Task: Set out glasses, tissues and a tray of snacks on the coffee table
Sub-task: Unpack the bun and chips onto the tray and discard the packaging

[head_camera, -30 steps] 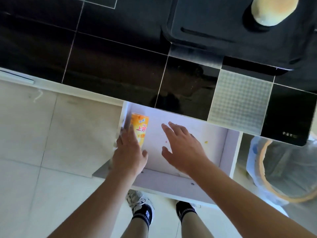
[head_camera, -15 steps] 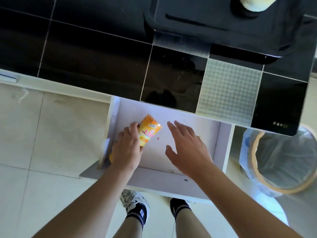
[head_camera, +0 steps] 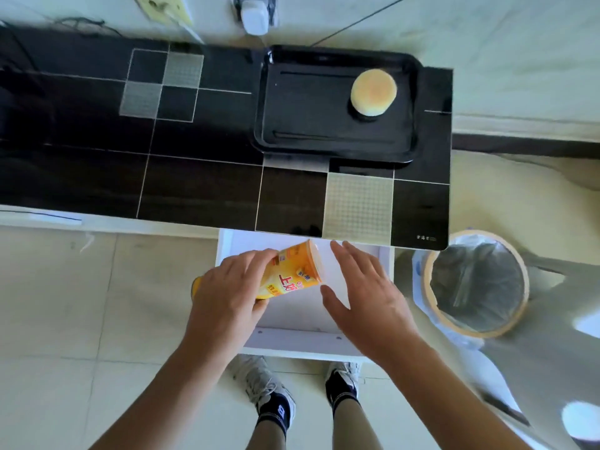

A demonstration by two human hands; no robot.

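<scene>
Head view: left hand [head_camera: 224, 297] wraps a tilted yellow snack canister [head_camera: 292, 272] above the open white drawer [head_camera: 311, 347], right hand [head_camera: 363, 297] spread beside it, probably readying a lift toward the black tray [head_camera: 272, 102] holding a round cake [head_camera: 373, 92].

Bun [head_camera: 373, 92] on tray [head_camera: 292, 102]; drawer [head_camera: 302, 344] below tabletop [head_camera: 201, 183].

The one camera sits on my head and looks almost straight down past my forearms, which enter from the bottom edge of the frame. It is close to my left hand [head_camera: 227, 297] and right hand [head_camera: 367, 297] at centre, with my shoes low in the frame. The wide lens takes in the black-tiled counter [head_camera: 201, 177] across the upper half, bending its edges.
</scene>
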